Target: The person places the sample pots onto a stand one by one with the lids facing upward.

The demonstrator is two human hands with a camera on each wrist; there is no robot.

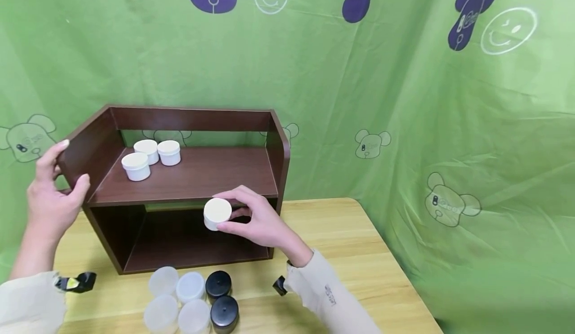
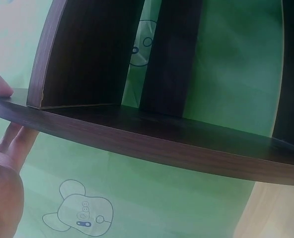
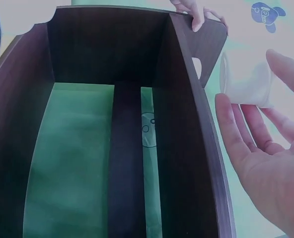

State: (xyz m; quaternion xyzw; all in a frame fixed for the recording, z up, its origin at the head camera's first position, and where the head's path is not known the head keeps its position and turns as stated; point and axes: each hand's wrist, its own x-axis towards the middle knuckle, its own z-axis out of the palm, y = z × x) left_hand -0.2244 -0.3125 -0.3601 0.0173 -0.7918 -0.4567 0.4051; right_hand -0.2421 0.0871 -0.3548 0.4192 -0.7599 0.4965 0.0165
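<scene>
A dark brown wooden shelf (image 1: 197, 174) stands on the light wood table (image 1: 359, 254). My left hand (image 1: 51, 189) grips the shelf's left side panel (image 2: 152, 139), thumb in front and fingers behind. My right hand (image 1: 256, 219) holds a small white jar (image 1: 217, 213) in front of the shelf's upper board, pinched between thumb and fingers. In the right wrist view the white jar (image 3: 246, 82) sits at my fingertips beside the shelf (image 3: 112, 99). Three white jars (image 1: 150, 158) stand on the upper board at the left.
Several jars cluster at the table's front edge: translucent white ones (image 1: 177, 299) and two with black lids (image 1: 221, 299). The shelf's lower compartment (image 1: 188, 239) holds nothing. A green printed curtain (image 1: 404, 99) hangs behind and to the right.
</scene>
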